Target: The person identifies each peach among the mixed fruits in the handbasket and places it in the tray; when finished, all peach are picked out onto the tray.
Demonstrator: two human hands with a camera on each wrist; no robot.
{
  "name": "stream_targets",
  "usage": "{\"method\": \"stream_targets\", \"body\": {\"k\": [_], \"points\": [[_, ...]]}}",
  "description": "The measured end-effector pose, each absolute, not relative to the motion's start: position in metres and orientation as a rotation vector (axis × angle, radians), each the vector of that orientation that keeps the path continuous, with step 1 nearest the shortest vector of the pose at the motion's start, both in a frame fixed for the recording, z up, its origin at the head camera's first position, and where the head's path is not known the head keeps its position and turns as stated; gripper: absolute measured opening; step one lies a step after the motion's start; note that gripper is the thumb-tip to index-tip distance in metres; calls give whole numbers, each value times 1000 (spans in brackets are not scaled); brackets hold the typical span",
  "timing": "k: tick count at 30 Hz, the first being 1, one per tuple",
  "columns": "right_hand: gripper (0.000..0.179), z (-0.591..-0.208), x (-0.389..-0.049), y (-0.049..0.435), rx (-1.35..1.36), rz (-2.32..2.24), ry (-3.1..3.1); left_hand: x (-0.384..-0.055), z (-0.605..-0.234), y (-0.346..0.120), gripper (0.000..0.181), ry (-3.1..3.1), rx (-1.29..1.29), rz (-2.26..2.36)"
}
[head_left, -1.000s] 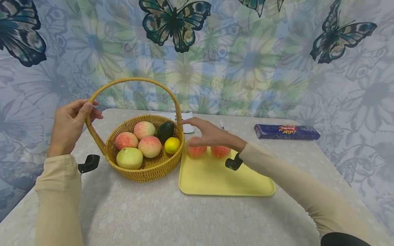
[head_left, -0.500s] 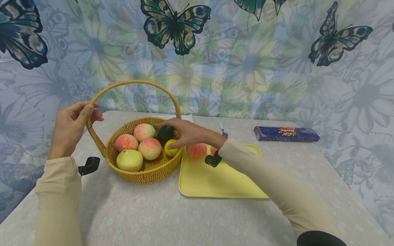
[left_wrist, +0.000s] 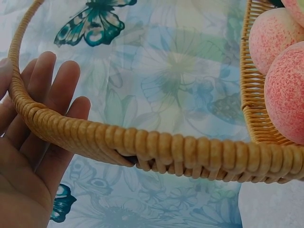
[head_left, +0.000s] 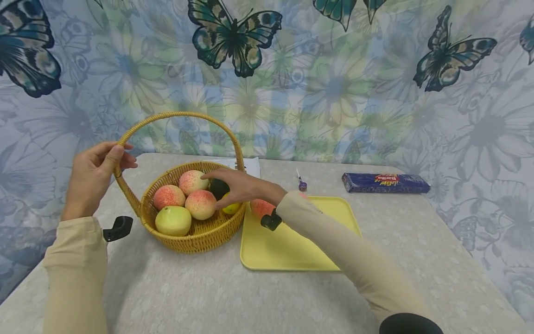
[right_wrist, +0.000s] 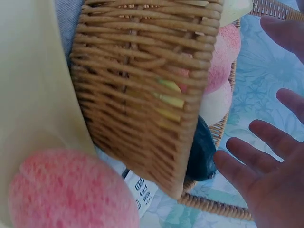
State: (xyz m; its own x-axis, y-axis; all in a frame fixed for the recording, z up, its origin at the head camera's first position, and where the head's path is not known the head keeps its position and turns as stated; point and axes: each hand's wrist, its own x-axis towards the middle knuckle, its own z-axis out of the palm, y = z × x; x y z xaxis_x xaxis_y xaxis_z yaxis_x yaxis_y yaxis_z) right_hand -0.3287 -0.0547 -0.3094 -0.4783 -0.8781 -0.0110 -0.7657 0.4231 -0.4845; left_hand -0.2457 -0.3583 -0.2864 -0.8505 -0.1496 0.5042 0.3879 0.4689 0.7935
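My left hand [head_left: 88,178] pinches the left side of the arched handle [left_wrist: 166,152] of a wicker basket [head_left: 196,244]. Inside the basket sit several peaches [head_left: 201,205], a yellow-green round fruit [head_left: 173,221], a dark green avocado [right_wrist: 202,152] and a yellow lemon [head_left: 231,208]. Over the basket's right side reaches my right hand [head_left: 244,186], its thumb and fingers spread apart and holding nothing. Its fingertips are right at the nearest peaches in the head view, and it partly covers the avocado and lemon.
Right of the basket lies a yellow tray [head_left: 292,250] with peaches [head_left: 260,208] at its back left, partly hidden by the right forearm. Behind are a lollipop [head_left: 302,185], a blue Barilla box [head_left: 385,183] and a white printed sheet [head_left: 252,167]. A patterned cloth hangs behind the table.
My right hand has moved left from above the tray, past the basket's rim, to over the fruit. The left hand keeps its hold on the handle.
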Motion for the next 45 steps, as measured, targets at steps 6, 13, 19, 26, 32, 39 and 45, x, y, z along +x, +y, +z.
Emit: {"method": "stream_targets", "body": {"k": [6,13,19,26,32,39,45], "points": [[72,-316,-328,-66,-1409,-606,2419,-245,-287,-359,29,-2192,-202,-1395],[72,-323,-329,-74,-1350,-607,2401,-246,-287,-360,28,-2177,-215,-1401],[70,-334,-329,-80,-1323,-637,2394,-246,-288,-360,27,-2122,-244,-1490],[65,-348,-328,-82,-1325,-688,2413,-250,-292,-360,22,-1920,-380,-1783],[66,-350,-329,-83,-1326,-694,2437,-252,-292,-361,23,-1909,-386,-1813],[67,-352,-329,-86,-1338,-610,2507,-253,-291,-362,26,-1937,-361,-1794],[70,-354,-330,-87,-1355,-597,2542,-253,-290,-361,27,-1926,-378,-1808]]}}
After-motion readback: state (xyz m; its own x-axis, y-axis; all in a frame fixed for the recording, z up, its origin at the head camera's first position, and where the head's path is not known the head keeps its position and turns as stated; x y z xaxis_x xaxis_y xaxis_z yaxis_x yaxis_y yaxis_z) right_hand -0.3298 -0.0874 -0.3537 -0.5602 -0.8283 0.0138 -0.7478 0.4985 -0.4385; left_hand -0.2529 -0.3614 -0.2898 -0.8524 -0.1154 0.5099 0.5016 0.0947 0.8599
